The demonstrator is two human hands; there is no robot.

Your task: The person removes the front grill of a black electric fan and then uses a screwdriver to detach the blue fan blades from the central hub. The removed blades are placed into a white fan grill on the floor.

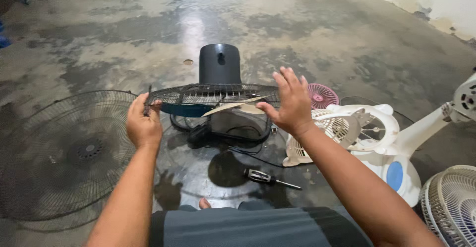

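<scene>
Over floor: we grip fan grille, L hand clenched on rim, R hand open against far edge. Step: seating grille; next needs alignment w/ motor.

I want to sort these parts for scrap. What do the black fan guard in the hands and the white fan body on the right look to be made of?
The black fan guard looks like thin metal wire, dark-coated: fine ribs, open mesh. The left hand grips its rim. The white fan body looks like moulded plastic, smooth and slightly glossy, with rounded, thick edges.
</scene>
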